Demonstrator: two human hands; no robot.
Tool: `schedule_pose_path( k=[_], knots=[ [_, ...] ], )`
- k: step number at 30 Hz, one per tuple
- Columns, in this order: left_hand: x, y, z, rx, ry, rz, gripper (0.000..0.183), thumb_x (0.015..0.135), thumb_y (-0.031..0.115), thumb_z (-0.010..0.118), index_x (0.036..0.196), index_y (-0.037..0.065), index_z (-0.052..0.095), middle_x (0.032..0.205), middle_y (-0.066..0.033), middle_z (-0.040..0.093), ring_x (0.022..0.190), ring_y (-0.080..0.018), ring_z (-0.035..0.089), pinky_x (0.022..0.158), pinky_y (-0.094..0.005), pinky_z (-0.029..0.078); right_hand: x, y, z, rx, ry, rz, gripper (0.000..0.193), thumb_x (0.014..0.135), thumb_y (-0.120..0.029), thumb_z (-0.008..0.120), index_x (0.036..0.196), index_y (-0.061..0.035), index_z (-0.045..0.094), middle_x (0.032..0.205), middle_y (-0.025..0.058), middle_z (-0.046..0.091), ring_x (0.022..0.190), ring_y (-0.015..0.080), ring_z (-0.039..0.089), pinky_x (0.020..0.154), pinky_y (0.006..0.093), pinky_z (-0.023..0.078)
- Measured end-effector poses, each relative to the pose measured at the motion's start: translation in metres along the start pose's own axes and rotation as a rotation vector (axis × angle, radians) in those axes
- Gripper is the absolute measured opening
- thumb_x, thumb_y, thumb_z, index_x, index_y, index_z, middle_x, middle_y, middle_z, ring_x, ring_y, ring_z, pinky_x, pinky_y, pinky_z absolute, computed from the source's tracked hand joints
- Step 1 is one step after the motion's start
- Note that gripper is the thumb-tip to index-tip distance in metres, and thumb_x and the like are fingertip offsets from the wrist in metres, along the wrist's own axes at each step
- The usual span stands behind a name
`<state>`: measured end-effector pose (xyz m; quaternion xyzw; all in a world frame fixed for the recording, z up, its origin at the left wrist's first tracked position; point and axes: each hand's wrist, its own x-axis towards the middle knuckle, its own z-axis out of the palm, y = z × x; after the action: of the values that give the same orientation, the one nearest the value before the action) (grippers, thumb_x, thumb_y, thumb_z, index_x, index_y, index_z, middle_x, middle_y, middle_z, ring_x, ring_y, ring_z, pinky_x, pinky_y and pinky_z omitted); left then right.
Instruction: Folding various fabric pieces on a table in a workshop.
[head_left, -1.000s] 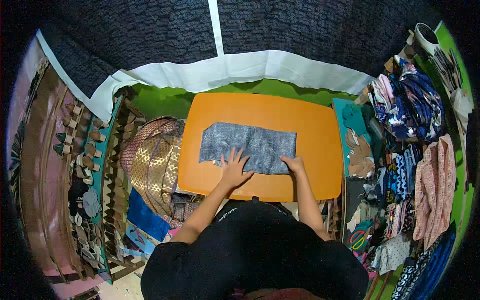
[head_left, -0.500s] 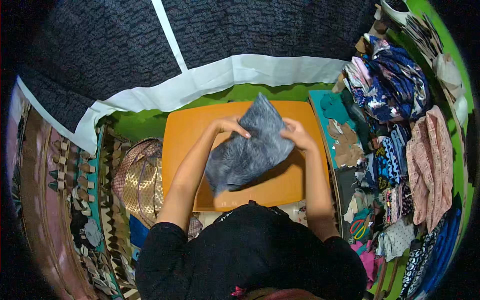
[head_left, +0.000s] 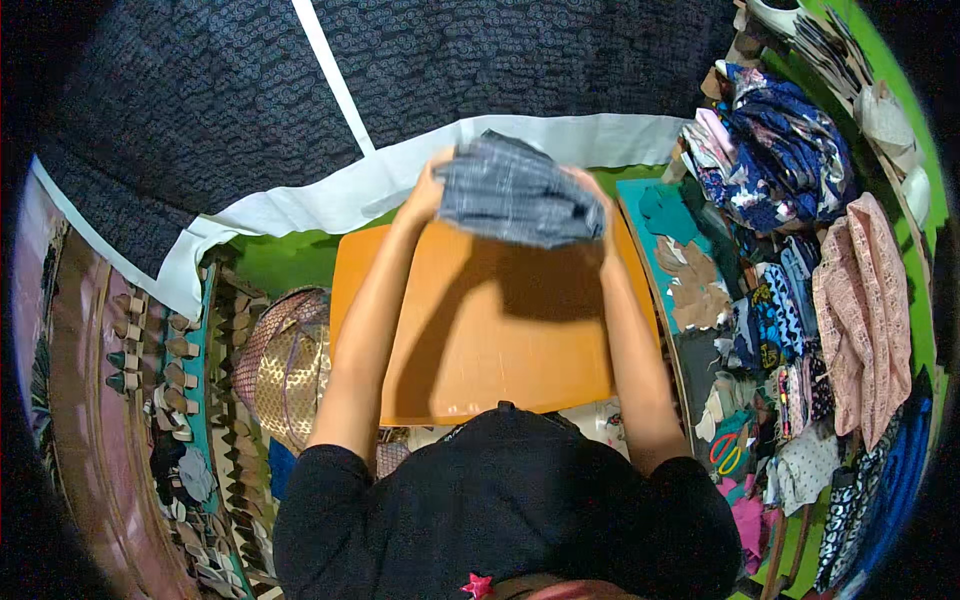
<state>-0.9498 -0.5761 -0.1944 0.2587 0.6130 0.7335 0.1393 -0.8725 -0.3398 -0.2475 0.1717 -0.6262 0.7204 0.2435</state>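
A bunched grey-blue cloth (head_left: 515, 195) hangs in the air over the far edge of the orange table (head_left: 500, 340), its shadow falling on the tabletop. Gripping its left side is my left hand (head_left: 430, 183), the fingers partly behind the fabric. At the right end, my right hand (head_left: 592, 195) is closed on the same cloth, somewhat blurred. Both arms stretch forward over the table. Whether the cloth is a garment or a loose piece, I cannot tell.
To the right, shelves carry folded fabrics, a navy floral bundle (head_left: 785, 150), a pink cloth (head_left: 862, 320) and scissors (head_left: 728, 453) with coloured handles. Shoe parts (head_left: 180, 375) line racks at left, beside a gold patterned bag (head_left: 290, 370). A dark curtain (head_left: 520, 60) with a white border hangs ahead.
Both hands have lifted the cloth up and away from me, from above the table's middle to its far edge. The cloth has turned and now lies more crosswise and bunched.
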Motion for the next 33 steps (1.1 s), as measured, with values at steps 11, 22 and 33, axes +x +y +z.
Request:
schedule_pose_path(
  k=[11, 22, 33],
  knots=[
    [-0.229, -0.177, -0.021, 0.925, -0.498, 0.075, 0.031, 0.079, 0.023, 0.045, 0.104, 0.005, 0.047, 0.125, -0.0120, 0.040, 0.118, -0.0280, 0.033, 0.098, -0.0439, 0.021, -0.225, 0.045, 0.014, -0.850, -0.730, 0.123, 0.047, 0.059, 0.001, 0.057, 0.103, -0.0135, 0.053, 0.118, 0.0087, 0.044, 0.114, 0.0307, 0.035, 0.095, 0.0421, 0.029],
    [-0.212, -0.173, -0.030, 0.946, -0.559, 0.156, 0.040, 0.072, 0.028, 0.056, 0.107, 0.010, 0.050, 0.115, -0.0121, 0.049, 0.113, -0.0228, 0.041, 0.094, -0.0425, 0.029, -0.213, 0.072, 0.010, -0.881, -0.762, 0.137, 0.044, 0.061, -0.007, 0.060, 0.105, -0.0126, 0.053, 0.106, 0.0137, 0.053, 0.106, 0.0317, 0.045, 0.092, 0.0406, 0.032],
    [-0.155, -0.193, -0.002, 0.309, 0.282, -0.560, 0.039, 0.073, 0.024, 0.062, 0.096, -0.007, 0.053, 0.086, -0.0123, 0.060, 0.075, -0.0175, 0.057, 0.069, -0.0284, 0.045, -0.193, 0.130, 0.004, -0.892, -0.006, 0.860, 0.054, 0.076, -0.047, 0.050, 0.086, 0.0066, 0.056, 0.080, 0.0260, 0.056, 0.077, 0.0347, 0.057, 0.065, 0.0415, 0.042]
  ],
)
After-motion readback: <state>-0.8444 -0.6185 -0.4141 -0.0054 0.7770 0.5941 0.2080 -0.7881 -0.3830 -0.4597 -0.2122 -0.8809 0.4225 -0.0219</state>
